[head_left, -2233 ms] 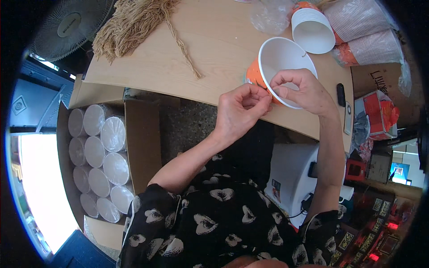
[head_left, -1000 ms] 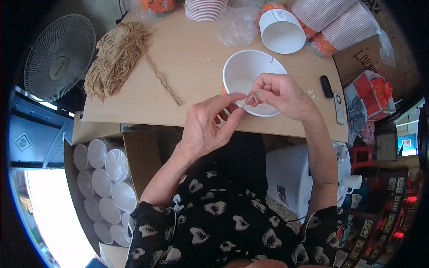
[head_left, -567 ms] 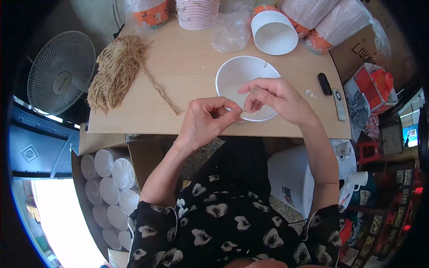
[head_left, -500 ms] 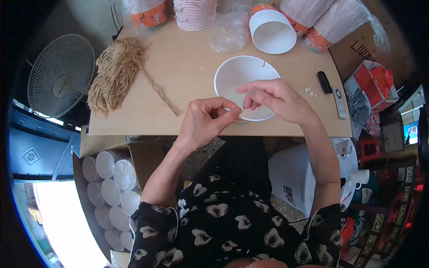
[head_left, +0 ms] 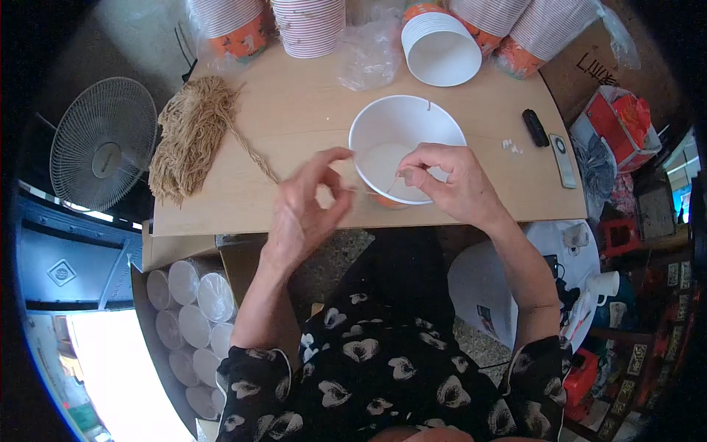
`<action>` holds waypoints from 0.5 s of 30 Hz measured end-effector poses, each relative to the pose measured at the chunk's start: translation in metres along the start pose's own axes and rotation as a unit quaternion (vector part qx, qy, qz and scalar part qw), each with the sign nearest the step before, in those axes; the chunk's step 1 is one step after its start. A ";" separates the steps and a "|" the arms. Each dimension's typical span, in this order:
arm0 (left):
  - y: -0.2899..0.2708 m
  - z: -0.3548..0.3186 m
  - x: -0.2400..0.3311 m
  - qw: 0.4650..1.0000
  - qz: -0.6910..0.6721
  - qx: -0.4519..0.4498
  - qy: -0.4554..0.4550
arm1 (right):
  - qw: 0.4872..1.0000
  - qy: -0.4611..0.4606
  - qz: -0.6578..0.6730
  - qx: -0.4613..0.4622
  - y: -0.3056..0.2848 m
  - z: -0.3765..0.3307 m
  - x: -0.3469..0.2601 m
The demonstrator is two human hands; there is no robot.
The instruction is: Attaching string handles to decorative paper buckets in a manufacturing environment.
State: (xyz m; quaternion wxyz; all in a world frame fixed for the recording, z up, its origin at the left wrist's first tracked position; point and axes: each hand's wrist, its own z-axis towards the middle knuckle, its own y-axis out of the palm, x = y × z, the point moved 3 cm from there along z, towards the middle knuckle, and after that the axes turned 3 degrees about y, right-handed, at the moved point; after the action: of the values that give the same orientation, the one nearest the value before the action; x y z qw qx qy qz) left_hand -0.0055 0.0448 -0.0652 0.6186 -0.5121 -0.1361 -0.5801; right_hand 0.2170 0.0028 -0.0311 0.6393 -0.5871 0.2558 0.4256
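A white-lined paper bucket (head_left: 375,121) stands near the front edge of the table, its outside partly orange. Over the bucket's near right rim, my right hand (head_left: 460,188) pinches a thin string (head_left: 394,182) between thumb and fingertips. My left hand (head_left: 305,206) is at the bucket's left, thumb and forefinger curved but apart, with nothing visible gripped in it. A short brownish strip shows on the far inner rim of the bucket. To the left lies a bundle of tan twine (head_left: 191,140), one twisted strand trailing toward my left hand.
Stacked paper buckets (head_left: 309,29) and a tipped stack of white buckets (head_left: 442,59) line the back beside a clear plastic bag (head_left: 368,55). A black object (head_left: 535,128) and a silver one (head_left: 563,162) lie right. A fan (head_left: 103,151) and a carton of wrapped white cylinders (head_left: 195,324) are left.
My left hand has opened its pinch and moved left, away from the bucket. My right hand has closed its fingers on the string. The whole view has shifted slightly.
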 end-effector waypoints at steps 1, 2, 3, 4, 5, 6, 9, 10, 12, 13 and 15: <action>-0.008 0.001 0.000 0.994 0.080 0.057 0.053 | 0.998 -0.033 -0.033 0.030 0.002 -0.001 0.000; -0.015 0.004 -0.001 0.975 0.159 0.114 0.106 | 0.999 -0.036 -0.029 0.029 0.005 -0.001 0.001; -0.022 0.009 -0.005 0.958 0.186 0.140 0.168 | 0.996 -0.065 -0.066 0.012 0.009 0.000 0.000; -0.026 0.016 -0.001 0.946 0.197 0.180 0.183 | 0.990 -0.093 -0.103 -0.004 0.014 0.001 -0.001; -0.028 0.023 0.008 0.933 0.203 0.219 0.199 | 0.988 -0.110 -0.112 0.002 0.016 0.000 -0.002; -0.030 0.032 0.021 0.934 0.185 0.231 0.197 | 0.988 -0.109 -0.112 0.004 0.017 0.000 -0.001; -0.030 0.047 0.031 0.973 0.029 0.199 0.111 | 0.976 -0.130 -0.173 -0.004 0.021 0.004 -0.004; -0.024 0.055 0.028 0.975 -0.097 0.167 0.111 | 0.980 -0.108 -0.167 0.000 0.022 0.007 -0.002; -0.013 0.057 0.029 0.959 -0.271 0.077 0.020 | 0.983 -0.087 -0.161 0.007 0.023 0.010 -0.002; -0.008 0.058 0.029 0.954 -0.295 0.046 0.013 | 0.986 -0.076 -0.145 0.018 0.024 0.013 -0.002; -0.003 0.060 0.021 0.949 -0.312 0.030 -0.014 | 0.989 -0.066 -0.128 0.032 0.024 0.015 -0.003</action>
State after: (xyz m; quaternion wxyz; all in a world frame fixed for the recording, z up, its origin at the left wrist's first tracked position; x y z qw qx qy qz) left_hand 0.0232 0.0806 -0.0220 0.4196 -0.4336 -0.3154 -0.7324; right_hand 0.1921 0.0157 -0.0387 0.7223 -0.5648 0.1493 0.3700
